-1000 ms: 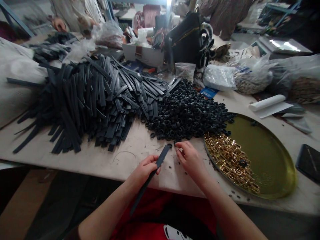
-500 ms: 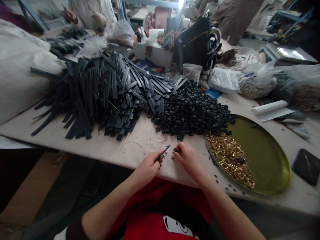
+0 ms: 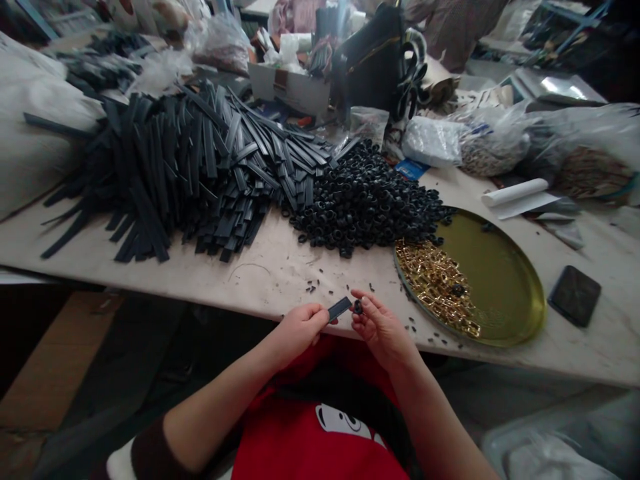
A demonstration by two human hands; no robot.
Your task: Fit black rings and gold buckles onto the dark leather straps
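Observation:
My left hand [image 3: 301,328] is closed on a short dark strap strip [image 3: 340,309], whose flat end points toward the other hand. A small black loop [image 3: 357,307] sits between the thumb and fingers of my right hand [image 3: 384,333], right beside the strip's end. Whether strip and loop touch, I cannot tell. Beyond both hands lies a heap of similar black loops [image 3: 370,203]. To its left spreads a big pile of long dark strips [image 3: 200,153].
A round olive-gold tray [image 3: 505,280] holds gold metal buckles [image 3: 437,283] on the right, with a phone [image 3: 575,295] beyond it. Small black scraps dot the table [image 3: 270,287] near its front edge. A black bag [image 3: 370,63] and plastic bags [image 3: 493,143] stand behind.
The strip in my left hand has turned so its broad face shows. My right hand has rolled over, showing the loop in its fingers. The whole view has shifted slightly.

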